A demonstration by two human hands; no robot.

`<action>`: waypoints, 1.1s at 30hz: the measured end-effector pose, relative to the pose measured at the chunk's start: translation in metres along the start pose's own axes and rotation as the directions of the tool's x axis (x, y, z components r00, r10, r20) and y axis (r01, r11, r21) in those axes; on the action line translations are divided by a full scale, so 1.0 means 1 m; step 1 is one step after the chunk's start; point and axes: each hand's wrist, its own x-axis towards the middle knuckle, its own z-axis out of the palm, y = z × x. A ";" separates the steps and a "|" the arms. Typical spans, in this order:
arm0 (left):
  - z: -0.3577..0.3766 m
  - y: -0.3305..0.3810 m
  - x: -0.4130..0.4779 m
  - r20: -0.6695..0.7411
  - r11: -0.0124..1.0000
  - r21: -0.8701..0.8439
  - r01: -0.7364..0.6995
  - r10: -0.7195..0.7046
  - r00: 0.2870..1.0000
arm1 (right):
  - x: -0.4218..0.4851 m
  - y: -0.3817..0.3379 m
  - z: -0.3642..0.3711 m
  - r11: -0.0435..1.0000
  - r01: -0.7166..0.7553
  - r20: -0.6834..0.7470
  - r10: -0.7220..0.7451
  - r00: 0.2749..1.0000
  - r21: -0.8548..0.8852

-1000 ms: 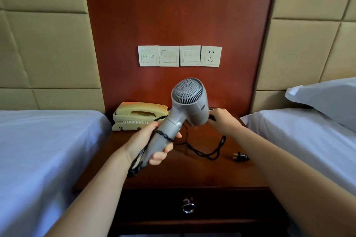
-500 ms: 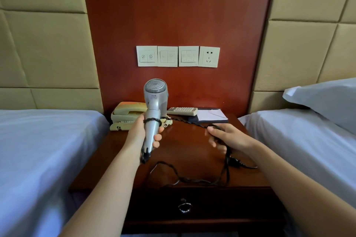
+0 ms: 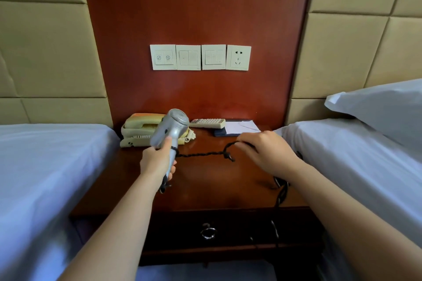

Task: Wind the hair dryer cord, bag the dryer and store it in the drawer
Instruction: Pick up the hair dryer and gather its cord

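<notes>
My left hand (image 3: 157, 161) grips the handle of a silver hair dryer (image 3: 172, 128), held tilted above the wooden nightstand (image 3: 205, 185). A turn of the black twisted cord (image 3: 201, 155) sits around the handle. The cord runs taut to the right into my right hand (image 3: 267, 153), which pinches a loop of it. The rest of the cord drops under my right forearm and hangs over the nightstand's front edge. The drawer (image 3: 228, 228) below is closed, with a metal ring pull (image 3: 208, 231). No bag is in view.
A yellow telephone (image 3: 139, 130), a remote control (image 3: 207, 123) and a notepad (image 3: 237, 129) sit at the back of the nightstand. Switches and a socket (image 3: 238, 57) are on the wall panel. White beds (image 3: 45, 166) flank both sides, with a pillow (image 3: 383, 107) on the right.
The dryer has tilted so its head leans right. My right hand has moved up and right, pulling the cord taut. The slack that lay on the nightstand's front is gone.
</notes>
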 end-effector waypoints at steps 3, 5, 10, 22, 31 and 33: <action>0.004 0.002 -0.009 0.088 0.956 0.260 -0.133 0.114 0.990 | 0.006 -0.003 -0.008 0.998 0.055 -0.164 -0.057 0.985 -0.016; 0.008 0.003 -0.013 0.154 0.853 0.455 -0.257 0.209 0.966 | 0.012 -0.009 -0.014 0.994 0.104 -0.250 -0.109 0.962 -0.032; 0.023 0.004 -0.030 0.314 0.529 0.707 -0.469 0.360 0.879 | 0.027 -0.026 -0.027 0.987 0.155 -0.402 -0.162 0.901 -0.051; 0.038 0.009 -0.066 0.520 0.308 0.754 -0.581 0.262 0.813 | 0.040 -0.044 -0.032 0.979 0.203 -0.512 -0.185 0.839 -0.022; 0.031 0.006 -0.058 0.380 0.205 0.861 -0.465 0.347 0.858 | 0.035 -0.043 -0.033 0.974 0.224 -0.498 -0.203 0.843 -0.017; 0.027 0.006 -0.053 0.343 0.252 0.867 -0.431 0.327 0.881 | 0.034 -0.040 -0.033 0.977 0.214 -0.494 -0.195 0.847 -0.017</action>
